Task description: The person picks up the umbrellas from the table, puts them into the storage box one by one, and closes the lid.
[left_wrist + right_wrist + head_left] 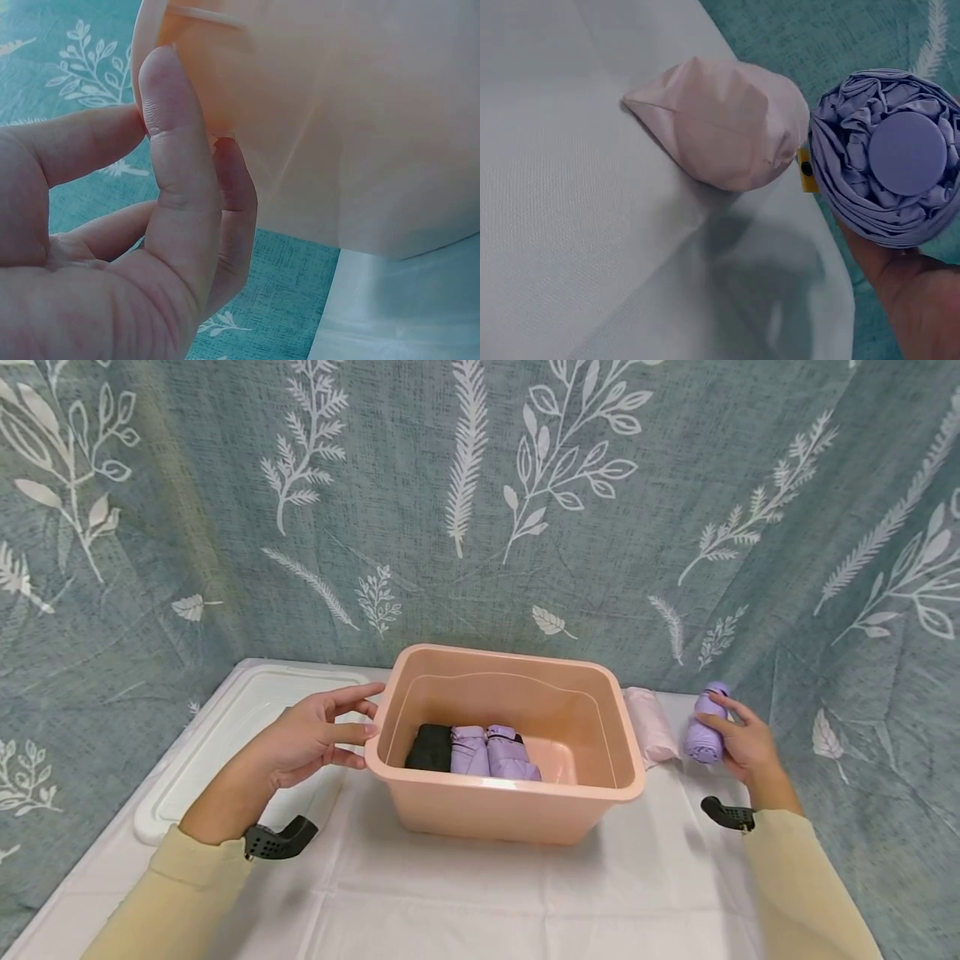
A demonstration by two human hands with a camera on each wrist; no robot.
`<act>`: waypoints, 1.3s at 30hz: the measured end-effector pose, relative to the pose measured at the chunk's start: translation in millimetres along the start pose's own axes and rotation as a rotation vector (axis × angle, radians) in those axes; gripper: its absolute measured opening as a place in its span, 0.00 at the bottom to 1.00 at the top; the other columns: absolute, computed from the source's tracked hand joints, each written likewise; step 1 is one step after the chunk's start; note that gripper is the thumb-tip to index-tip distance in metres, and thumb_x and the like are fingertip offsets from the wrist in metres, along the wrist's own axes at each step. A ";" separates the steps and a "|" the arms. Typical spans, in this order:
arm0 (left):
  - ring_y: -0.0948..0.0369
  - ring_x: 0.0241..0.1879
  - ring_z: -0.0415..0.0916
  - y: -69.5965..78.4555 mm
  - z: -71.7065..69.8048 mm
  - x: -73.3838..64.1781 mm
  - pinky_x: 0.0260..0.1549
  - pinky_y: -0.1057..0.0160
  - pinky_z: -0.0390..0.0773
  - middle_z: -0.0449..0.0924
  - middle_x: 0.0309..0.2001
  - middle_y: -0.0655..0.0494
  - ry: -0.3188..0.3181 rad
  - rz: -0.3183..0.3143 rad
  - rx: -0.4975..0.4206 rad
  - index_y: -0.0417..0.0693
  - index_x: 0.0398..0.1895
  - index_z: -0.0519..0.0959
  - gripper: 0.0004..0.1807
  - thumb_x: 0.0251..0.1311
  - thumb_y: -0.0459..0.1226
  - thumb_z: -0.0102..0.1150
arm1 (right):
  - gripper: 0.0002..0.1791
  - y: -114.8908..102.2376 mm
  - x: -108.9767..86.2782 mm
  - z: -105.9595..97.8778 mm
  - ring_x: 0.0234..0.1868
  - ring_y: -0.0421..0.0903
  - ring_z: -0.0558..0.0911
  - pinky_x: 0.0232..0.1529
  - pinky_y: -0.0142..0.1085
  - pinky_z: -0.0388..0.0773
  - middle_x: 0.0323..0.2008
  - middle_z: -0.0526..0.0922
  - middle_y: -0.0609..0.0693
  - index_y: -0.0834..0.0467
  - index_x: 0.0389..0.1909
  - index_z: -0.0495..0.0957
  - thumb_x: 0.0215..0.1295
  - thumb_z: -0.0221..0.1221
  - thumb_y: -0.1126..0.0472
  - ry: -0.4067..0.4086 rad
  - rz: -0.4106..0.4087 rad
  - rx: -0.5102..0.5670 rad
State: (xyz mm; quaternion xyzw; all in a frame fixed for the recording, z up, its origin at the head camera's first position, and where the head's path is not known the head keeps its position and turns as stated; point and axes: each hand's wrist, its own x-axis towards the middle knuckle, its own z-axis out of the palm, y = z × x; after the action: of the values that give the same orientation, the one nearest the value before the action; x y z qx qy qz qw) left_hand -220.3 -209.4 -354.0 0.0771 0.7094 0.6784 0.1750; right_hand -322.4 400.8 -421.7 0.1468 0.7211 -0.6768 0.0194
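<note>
My right hand holds a folded purple umbrella at the right end of the table. In the right wrist view, the round cap of this umbrella sits among gathered fabric. The fingers of my left hand are spread loosely against the left rim of a peach plastic bin. The left wrist view has the thumb at the rim, with other fingertips by the outer wall. Inside the bin, a black fabric bundle stands beside two purple bundles, one in the middle and one on the right.
A pale pink fabric bundle lies between the bin and the purple umbrella. On the left, a white lid lies flat, partly behind my left arm. White cloth covers the table, and a patterned blue-green curtain hangs behind it.
</note>
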 end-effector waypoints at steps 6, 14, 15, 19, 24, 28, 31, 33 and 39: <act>0.60 0.39 0.84 1.0 -0.3 -0.2 0.37 0.59 0.90 0.68 0.54 0.52 -0.003 -0.001 -0.003 0.46 0.82 0.54 0.43 0.68 0.31 0.63 | 0.42 -5.1 -4.5 3.7 0.53 0.40 0.72 0.40 0.24 0.83 0.73 0.59 0.57 0.38 0.75 0.67 0.60 0.74 0.53 0.018 -0.009 -0.057; 0.60 0.39 0.84 0.8 -0.9 1.0 0.36 0.59 0.89 0.68 0.54 0.53 -0.005 -0.003 -0.003 0.47 0.82 0.54 0.44 0.67 0.31 0.64 | 0.40 -13.2 -12.7 6.0 0.49 0.38 0.75 0.41 0.27 0.84 0.57 0.68 0.47 0.42 0.74 0.69 0.61 0.73 0.57 -0.033 -0.066 -0.065; 0.60 0.39 0.84 0.8 -0.9 1.2 0.36 0.59 0.90 0.68 0.54 0.53 -0.004 -0.004 -0.002 0.47 0.82 0.54 0.44 0.67 0.31 0.64 | 0.40 -14.4 -13.6 5.8 0.48 0.38 0.75 0.41 0.27 0.84 0.56 0.68 0.47 0.42 0.74 0.69 0.61 0.73 0.57 -0.040 -0.074 -0.067; 0.60 0.39 0.84 1.0 -1.0 1.7 0.37 0.59 0.90 0.68 0.55 0.52 -0.001 -0.008 0.001 0.47 0.82 0.54 0.44 0.67 0.31 0.64 | 0.40 -19.7 -17.1 5.3 0.48 0.37 0.76 0.41 0.27 0.84 0.52 0.70 0.44 0.44 0.73 0.70 0.61 0.73 0.59 -0.061 -0.100 -0.052; 0.60 0.39 0.84 1.7 -1.3 1.4 0.37 0.59 0.89 0.67 0.55 0.51 0.002 -0.011 0.003 0.47 0.82 0.54 0.43 0.67 0.31 0.64 | 0.40 -26.1 -20.6 6.4 0.51 0.39 0.74 0.42 0.27 0.84 0.58 0.69 0.50 0.44 0.74 0.69 0.61 0.73 0.60 -0.082 -0.115 -0.043; 0.60 0.39 0.84 1.4 -1.5 0.6 0.37 0.60 0.89 0.68 0.54 0.52 0.000 -0.010 0.002 0.47 0.82 0.54 0.43 0.67 0.31 0.63 | 0.41 -29.8 -24.4 9.1 0.60 0.46 0.70 0.42 0.26 0.84 0.73 0.58 0.62 0.44 0.75 0.67 0.62 0.72 0.59 -0.090 -0.119 -0.057; 0.60 0.39 0.84 1.3 -1.5 0.2 0.37 0.60 0.89 0.68 0.54 0.52 -0.001 -0.011 0.001 0.47 0.82 0.54 0.43 0.68 0.31 0.63 | 0.41 -32.8 -27.5 11.2 0.63 0.49 0.67 0.41 0.26 0.84 0.77 0.51 0.61 0.44 0.76 0.66 0.63 0.72 0.60 -0.100 -0.123 -0.048; 0.60 0.38 0.84 1.2 -1.3 0.4 0.36 0.60 0.89 0.68 0.54 0.52 0.001 -0.010 0.005 0.47 0.82 0.54 0.43 0.68 0.31 0.63 | 0.41 -34.8 -29.8 12.0 0.61 0.47 0.68 0.41 0.27 0.84 0.74 0.57 0.58 0.44 0.76 0.67 0.63 0.71 0.62 -0.109 -0.132 -0.031; 0.60 0.39 0.84 0.5 -1.2 1.0 0.36 0.60 0.89 0.68 0.53 0.53 0.003 -0.005 0.014 0.47 0.82 0.54 0.43 0.67 0.31 0.63 | 0.40 -40.3 -36.5 12.8 0.52 0.40 0.72 0.40 0.30 0.85 0.54 0.70 0.35 0.45 0.75 0.68 0.63 0.71 0.65 -0.128 -0.165 0.015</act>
State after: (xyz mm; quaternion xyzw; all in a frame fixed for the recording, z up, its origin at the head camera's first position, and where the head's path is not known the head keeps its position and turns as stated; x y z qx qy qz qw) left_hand -221.8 -210.2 -353.6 0.0758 0.7145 0.6731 0.1750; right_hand -299.3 379.8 -375.5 0.0436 0.7228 -0.6896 0.0088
